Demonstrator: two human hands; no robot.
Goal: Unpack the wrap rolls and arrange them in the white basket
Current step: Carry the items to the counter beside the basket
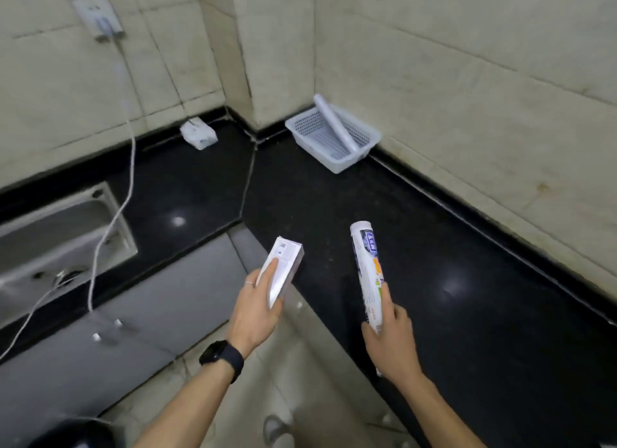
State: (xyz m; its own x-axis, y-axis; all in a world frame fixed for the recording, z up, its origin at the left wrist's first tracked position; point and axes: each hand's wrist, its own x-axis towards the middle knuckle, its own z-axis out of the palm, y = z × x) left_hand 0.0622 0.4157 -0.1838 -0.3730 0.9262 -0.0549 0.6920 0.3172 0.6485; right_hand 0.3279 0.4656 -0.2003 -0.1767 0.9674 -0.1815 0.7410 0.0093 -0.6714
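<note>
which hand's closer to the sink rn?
Left. The left hand, holding the box, is right of the sink; the right hand, holding the printed roll, is farther right.

Steel sink (50,227), white cable (128,154), wall socket (96,15)

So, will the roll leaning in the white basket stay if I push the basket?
Probably not. The roll leans tilted, its top above the basket rim, so it may slide down. Round and smooth, it would likely roll.
</note>
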